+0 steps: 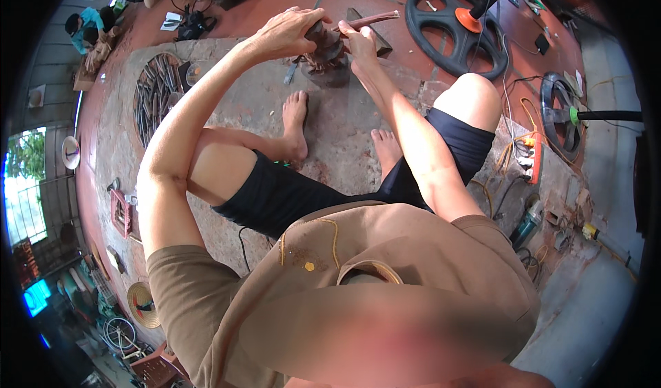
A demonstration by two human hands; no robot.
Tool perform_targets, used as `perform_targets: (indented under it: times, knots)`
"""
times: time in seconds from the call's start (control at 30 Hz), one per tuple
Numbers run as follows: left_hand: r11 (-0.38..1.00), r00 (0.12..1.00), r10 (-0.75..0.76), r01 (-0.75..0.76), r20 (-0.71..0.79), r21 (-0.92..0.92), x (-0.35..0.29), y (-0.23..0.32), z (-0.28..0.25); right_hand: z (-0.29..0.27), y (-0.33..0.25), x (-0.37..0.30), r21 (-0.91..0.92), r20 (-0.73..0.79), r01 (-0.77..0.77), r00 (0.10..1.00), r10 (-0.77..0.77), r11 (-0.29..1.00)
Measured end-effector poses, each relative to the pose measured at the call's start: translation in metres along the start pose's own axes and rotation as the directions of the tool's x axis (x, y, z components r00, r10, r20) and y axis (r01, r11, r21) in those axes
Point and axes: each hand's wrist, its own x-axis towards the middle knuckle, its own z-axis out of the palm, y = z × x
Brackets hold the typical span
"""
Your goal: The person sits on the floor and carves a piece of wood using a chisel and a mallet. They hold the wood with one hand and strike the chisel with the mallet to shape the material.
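My left hand (289, 34) is closed around the upper part of a dark brown, knobbly piece (325, 52), possibly carved wood, which stands on the floor beyond my feet. My right hand (361, 44) grips a reddish-brown stick (379, 18) just right of that piece. The stick points to the far right, and its near end is hidden by my fingers and the dark piece. Whether the stick touches the piece I cannot tell. Behind my right hand lies a dark flat block (381, 44). A small flat blade-like tool (290, 72) rests to the left of the dark piece.
A round tray (140, 116) full of slim rod-like tools sits left. Two fans with black wheel-like bases (421, 26) stand at the right, near a red-and-white power strip (536, 159) and loose cables. A dark green power tool (527, 227) lies lower right. Other people (89, 24) sit far left.
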Motion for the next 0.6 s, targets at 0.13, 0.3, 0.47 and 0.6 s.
perform_targets:
  times: [0.13, 0.3, 0.47, 0.6]
  knots:
    - [1.0, 1.0, 0.006, -0.006, -0.02, 0.005, 0.0013, -0.0021, 0.0009, 0.0031, -0.0059, -0.0037, -0.011, 0.004, 0.039, 0.999, -0.039, 0.999]
    - [1.0, 1.0, 0.003, -0.003, 0.012, -0.005, -0.0011, 0.0029, -0.0007, -0.0012, -0.0057, -0.0036, -0.005, 0.07, 0.062, 0.996, -0.061, 0.998]
    - [1.0, 1.0, 0.019, -0.019, -0.012, 0.003, -0.0029, 0.0017, -0.0005, 0.0003, -0.0037, -0.0058, 0.086, 0.113, 0.068, 0.991, -0.077, 0.994]
    - [1.0, 1.0, -0.009, 0.009, -0.004, -0.007, -0.0013, -0.0002, 0.0014, -0.0005, 0.0007, -0.0061, 0.112, 0.138, 0.142, 0.978, -0.156, 0.984]
